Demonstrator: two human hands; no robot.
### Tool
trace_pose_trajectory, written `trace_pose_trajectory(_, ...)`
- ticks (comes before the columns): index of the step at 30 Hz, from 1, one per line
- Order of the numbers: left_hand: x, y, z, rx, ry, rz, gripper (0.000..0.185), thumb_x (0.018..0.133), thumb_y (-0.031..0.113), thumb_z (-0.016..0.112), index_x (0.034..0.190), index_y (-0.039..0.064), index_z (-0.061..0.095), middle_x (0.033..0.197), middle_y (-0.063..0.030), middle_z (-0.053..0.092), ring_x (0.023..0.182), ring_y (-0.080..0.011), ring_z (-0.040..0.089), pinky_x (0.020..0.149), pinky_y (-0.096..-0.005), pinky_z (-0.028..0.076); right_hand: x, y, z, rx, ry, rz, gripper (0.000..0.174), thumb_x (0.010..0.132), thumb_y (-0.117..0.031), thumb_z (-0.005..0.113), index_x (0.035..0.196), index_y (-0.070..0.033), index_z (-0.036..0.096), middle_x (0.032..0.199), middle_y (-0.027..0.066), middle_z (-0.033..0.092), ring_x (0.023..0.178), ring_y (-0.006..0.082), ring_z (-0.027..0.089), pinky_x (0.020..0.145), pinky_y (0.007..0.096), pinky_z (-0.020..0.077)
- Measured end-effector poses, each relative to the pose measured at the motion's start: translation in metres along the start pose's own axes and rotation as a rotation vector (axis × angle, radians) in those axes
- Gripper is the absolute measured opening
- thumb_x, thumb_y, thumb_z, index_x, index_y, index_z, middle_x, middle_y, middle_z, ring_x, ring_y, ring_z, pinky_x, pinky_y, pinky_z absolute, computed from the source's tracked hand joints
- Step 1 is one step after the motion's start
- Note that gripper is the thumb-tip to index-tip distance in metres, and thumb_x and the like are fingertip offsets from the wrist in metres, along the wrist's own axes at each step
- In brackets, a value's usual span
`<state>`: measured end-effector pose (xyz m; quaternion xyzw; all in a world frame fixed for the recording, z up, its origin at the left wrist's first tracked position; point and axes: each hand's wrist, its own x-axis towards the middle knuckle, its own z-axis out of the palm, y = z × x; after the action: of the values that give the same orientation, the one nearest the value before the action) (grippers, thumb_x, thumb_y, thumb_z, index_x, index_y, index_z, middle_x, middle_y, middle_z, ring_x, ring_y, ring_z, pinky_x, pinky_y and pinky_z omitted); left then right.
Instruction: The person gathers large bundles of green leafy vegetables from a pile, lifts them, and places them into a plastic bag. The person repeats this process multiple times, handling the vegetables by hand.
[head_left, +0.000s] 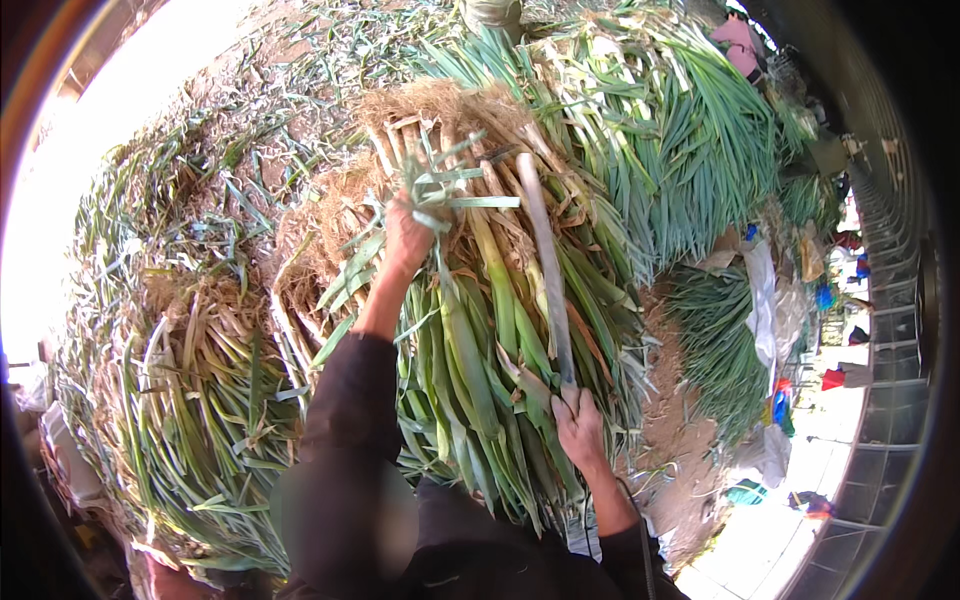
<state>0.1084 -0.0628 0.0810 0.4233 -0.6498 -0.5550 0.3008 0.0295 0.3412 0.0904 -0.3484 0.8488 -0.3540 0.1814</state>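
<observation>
My left hand (409, 232) is closed on a tuft of cut green leaf pieces (427, 187), above the rooted ends of a large pile of leek-like plants (487, 315). Brown, hairy roots (420, 101) lie at the far side of that pile, and its broad green leaves spread towards me. In my right hand (581, 431) is a long, narrow metal blade (544, 255), its handle hidden by my fingers. The blade points away from me over the stems and leaves. Some blur softens the leaf tuft.
Another heap of leek-like plants (195, 390) lies at left, and a greener heap (667, 150) at far right. Leaf scraps (247, 157) litter the ground. A person's clothed leg (491, 15) shows at the top, a pink-clad person (739, 41) at upper right. White sheeting (761, 300) lies at right.
</observation>
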Motion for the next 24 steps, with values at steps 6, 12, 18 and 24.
trace_pose_trajectory(6,-0.156,-0.008,-0.135,-0.24,0.486,0.251,0.02,0.1,0.018,0.06,0.111,0.002,0.063,0.099,-0.0059,0.062,0.082,-0.0127,0.055,0.068,-0.0321,0.048,0.013,0.045,0.012,-0.172,0.097,0.021,0.02,0.098,-0.019,0.064,0.107,-0.003,0.057,0.092,0.0268,0.068,0.086,0.0496,0.066,0.066,0.0521,0.0509)
trace_pose_trajectory(12,-0.259,-0.09,0.048,-0.096,0.299,-0.369,0.02,0.1,0.02,0.053,0.103,0.002,0.062,0.091,-0.01,0.063,0.076,-0.0216,0.056,0.07,-0.0401,0.049,0.047,0.07,-0.007,-0.247,0.061,-0.183,0.02,0.102,-0.019,0.059,0.111,-0.001,0.06,0.093,0.0213,0.072,0.079,0.038,0.07,0.064,0.0449,0.0543)
trace_pose_trajectory(18,-0.227,-0.072,0.262,-0.906,0.505,-0.63,0.045,0.107,0.039,0.046,0.093,-0.001,0.063,0.079,-0.0174,0.066,0.068,-0.028,0.059,0.063,-0.045,0.047,0.129,0.102,-0.087,-0.049,-0.176,-0.275,0.029,0.105,-0.019,0.049,0.122,0.002,0.061,0.105,0.0183,0.071,0.093,0.0299,0.067,0.084,0.0382,0.0518)
trace_pose_trajectory(24,-0.21,-0.107,0.289,-0.953,0.497,-0.492,0.046,0.105,0.043,0.052,0.106,0.001,0.07,0.085,-0.0129,0.069,0.075,-0.0241,0.064,0.073,-0.0441,0.049,0.136,0.185,-0.048,-0.16,0.024,-0.187,0.033,0.1,-0.003,0.048,0.132,0.0,0.054,0.129,0.0225,0.066,0.119,0.0316,0.064,0.101,0.041,0.0481)
